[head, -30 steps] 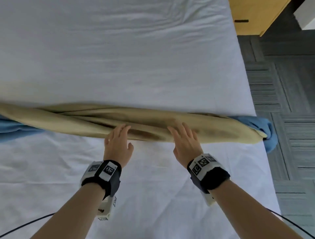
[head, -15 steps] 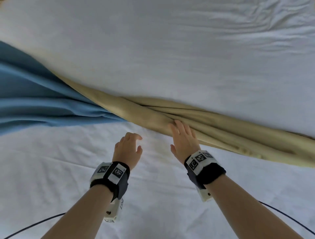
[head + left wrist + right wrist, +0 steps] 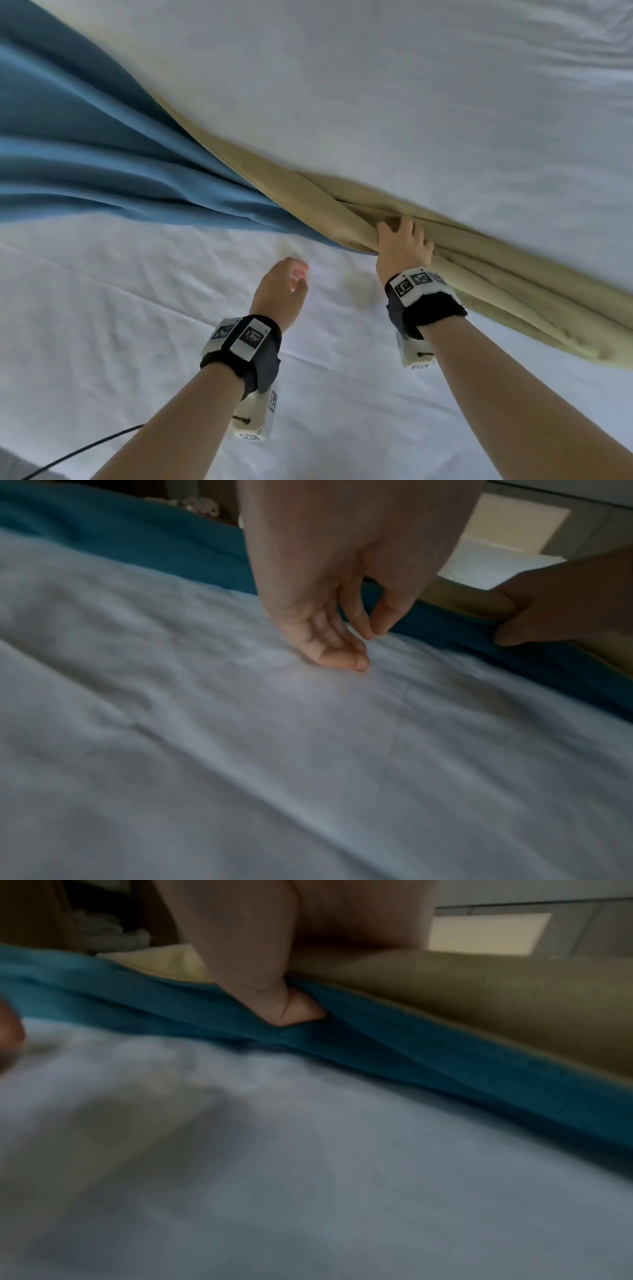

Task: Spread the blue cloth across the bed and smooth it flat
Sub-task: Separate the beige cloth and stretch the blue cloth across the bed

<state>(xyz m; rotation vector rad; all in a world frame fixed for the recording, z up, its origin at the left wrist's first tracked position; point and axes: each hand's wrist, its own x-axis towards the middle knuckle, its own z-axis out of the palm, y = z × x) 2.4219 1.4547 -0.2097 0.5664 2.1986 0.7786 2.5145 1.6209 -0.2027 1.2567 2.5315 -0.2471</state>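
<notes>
Cloth: we see the cloth [image 3: 85, 164] lying bunched in a long diagonal band across the bed [image 3: 445, 102], blue on the left, its tan side [image 3: 496, 274] rolled uppermost toward the right.
Right hand: our right hand [image 3: 402, 246] grips the tan roll where blue meets tan, fingers curled over the top, thumb [image 3: 294, 1010] tucked into a blue fold beneath.
Left hand: our left hand [image 3: 279, 291] is over the white sheet [image 3: 137, 342] just beside the cloth's near edge, fingers loosely curled with their tips drawn toward the thumb; it holds nothing, though we cannot tell whether the fingertips [image 3: 342, 661] touch the sheet.
Wrists: both carry black bands with printed markers.
Cable: a dark cable [image 3: 85, 448] trails from our left forearm.
</notes>
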